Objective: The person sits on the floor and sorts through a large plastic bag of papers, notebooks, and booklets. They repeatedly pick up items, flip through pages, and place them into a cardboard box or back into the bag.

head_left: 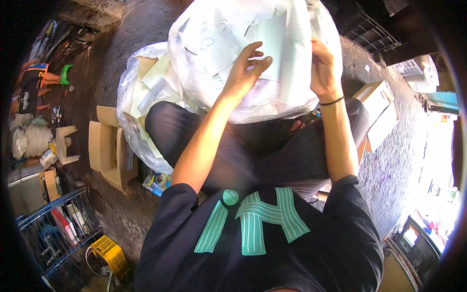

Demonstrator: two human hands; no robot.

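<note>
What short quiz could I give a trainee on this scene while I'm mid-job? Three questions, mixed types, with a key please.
1. True or false: the right hand has a dark band at its wrist.
2. Short answer: what shows inside the large plastic bag near the left hand?
3. Multiple choice: what colour is the big striped print on the person's shirt?
A) red
B) teal green
C) yellow

Key:
1. True.
2. Sheets of paper.
3. B.
</note>
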